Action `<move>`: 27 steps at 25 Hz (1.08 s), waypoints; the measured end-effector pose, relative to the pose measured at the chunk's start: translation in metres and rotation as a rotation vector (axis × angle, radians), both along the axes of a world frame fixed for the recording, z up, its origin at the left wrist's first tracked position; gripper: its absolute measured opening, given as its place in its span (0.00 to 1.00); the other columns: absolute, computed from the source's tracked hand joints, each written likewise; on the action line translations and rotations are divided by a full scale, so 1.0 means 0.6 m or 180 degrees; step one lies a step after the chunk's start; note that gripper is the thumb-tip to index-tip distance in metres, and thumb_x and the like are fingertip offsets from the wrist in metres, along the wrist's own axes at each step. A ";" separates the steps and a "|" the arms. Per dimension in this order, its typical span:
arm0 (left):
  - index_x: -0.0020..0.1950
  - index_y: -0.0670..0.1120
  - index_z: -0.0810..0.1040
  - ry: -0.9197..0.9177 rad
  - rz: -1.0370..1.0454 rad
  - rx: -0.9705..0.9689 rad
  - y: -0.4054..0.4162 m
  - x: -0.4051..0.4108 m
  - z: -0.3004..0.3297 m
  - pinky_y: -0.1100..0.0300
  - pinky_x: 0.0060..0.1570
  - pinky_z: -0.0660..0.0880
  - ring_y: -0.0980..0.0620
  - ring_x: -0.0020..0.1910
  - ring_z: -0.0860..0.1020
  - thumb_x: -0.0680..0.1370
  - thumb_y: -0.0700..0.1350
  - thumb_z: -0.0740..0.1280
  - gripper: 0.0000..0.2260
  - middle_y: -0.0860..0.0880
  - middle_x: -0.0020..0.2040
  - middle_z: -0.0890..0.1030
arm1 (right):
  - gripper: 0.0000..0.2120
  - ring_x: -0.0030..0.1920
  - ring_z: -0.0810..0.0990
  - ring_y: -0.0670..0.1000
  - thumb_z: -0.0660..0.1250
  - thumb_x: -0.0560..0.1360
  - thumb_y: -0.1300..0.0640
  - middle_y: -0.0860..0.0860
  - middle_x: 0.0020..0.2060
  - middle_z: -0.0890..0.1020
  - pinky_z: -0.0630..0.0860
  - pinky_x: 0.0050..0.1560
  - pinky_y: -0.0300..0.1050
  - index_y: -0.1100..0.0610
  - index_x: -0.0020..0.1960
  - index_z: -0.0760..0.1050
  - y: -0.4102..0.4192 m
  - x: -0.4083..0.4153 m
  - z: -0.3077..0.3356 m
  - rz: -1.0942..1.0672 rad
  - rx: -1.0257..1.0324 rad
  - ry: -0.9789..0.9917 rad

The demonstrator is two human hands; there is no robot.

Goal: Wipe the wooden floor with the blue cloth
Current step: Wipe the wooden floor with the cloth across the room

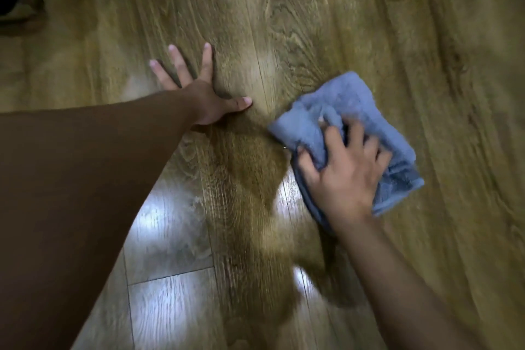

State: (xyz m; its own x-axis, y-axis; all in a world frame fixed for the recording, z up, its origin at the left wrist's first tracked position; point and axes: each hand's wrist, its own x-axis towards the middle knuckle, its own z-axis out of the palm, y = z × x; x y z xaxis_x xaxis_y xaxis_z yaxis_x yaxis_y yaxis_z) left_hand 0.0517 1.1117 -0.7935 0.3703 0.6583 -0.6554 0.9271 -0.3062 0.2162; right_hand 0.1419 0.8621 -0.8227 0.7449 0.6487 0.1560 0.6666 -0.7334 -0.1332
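Right hand (345, 176) at 4 o'clock, fingers curled, grasping blue cloth (338, 111) on wooden floor (312, 23); left hand (199, 91) at 10 o'clock, fingers splayed flat, holding nothing

Right hand (345, 176) grips blue cloth (346, 111) (bunched); left hand (203, 99) flat on wooden floor (312, 23).

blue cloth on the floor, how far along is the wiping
Done: the blue cloth is down on the wooden floor. In hand: the right hand grips it bunched while the left hand rests flat, fingers spread. Left: unclear; no dirt or wiped streaks show, only light glare near the person.
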 end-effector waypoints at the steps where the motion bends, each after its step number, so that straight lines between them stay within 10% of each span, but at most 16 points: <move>1: 0.77 0.68 0.29 0.0001 0.0004 0.0012 -0.001 0.001 -0.001 0.26 0.73 0.38 0.34 0.75 0.23 0.65 0.77 0.67 0.57 0.47 0.77 0.22 | 0.27 0.51 0.73 0.63 0.65 0.71 0.36 0.56 0.64 0.75 0.66 0.51 0.60 0.48 0.66 0.75 -0.027 -0.034 -0.001 -0.0015 0.0009 -0.0011; 5: 0.77 0.71 0.32 -0.0097 -0.0088 0.0039 0.005 -0.015 0.000 0.24 0.72 0.40 0.36 0.78 0.28 0.62 0.83 0.62 0.54 0.50 0.80 0.26 | 0.30 0.58 0.74 0.65 0.69 0.69 0.36 0.55 0.68 0.72 0.65 0.54 0.62 0.48 0.68 0.75 -0.121 -0.163 -0.003 0.0171 -0.0055 0.0213; 12: 0.78 0.64 0.61 -0.0961 -0.0568 0.2149 0.007 -0.088 -0.081 0.27 0.67 0.54 0.39 0.78 0.59 0.80 0.72 0.46 0.29 0.48 0.81 0.61 | 0.30 0.59 0.75 0.66 0.69 0.68 0.36 0.55 0.68 0.73 0.66 0.54 0.63 0.48 0.66 0.75 -0.120 -0.172 -0.011 0.0331 -0.0061 0.0181; 27: 0.79 0.59 0.65 -0.0956 -0.0494 0.2168 0.007 -0.087 -0.072 0.31 0.67 0.57 0.38 0.78 0.59 0.81 0.57 0.54 0.25 0.48 0.81 0.62 | 0.28 0.57 0.74 0.64 0.61 0.71 0.32 0.55 0.63 0.76 0.64 0.55 0.59 0.47 0.62 0.78 0.307 0.099 0.002 -0.0032 0.0104 -0.0056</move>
State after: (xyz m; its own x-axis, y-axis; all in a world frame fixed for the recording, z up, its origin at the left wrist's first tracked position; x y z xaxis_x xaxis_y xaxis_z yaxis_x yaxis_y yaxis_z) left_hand -0.0006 1.1156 -0.8367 0.5898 0.8072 0.0206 0.7937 -0.5843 0.1690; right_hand 0.2012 1.0464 -0.8213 0.7483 0.6355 0.1901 0.6617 -0.7355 -0.1455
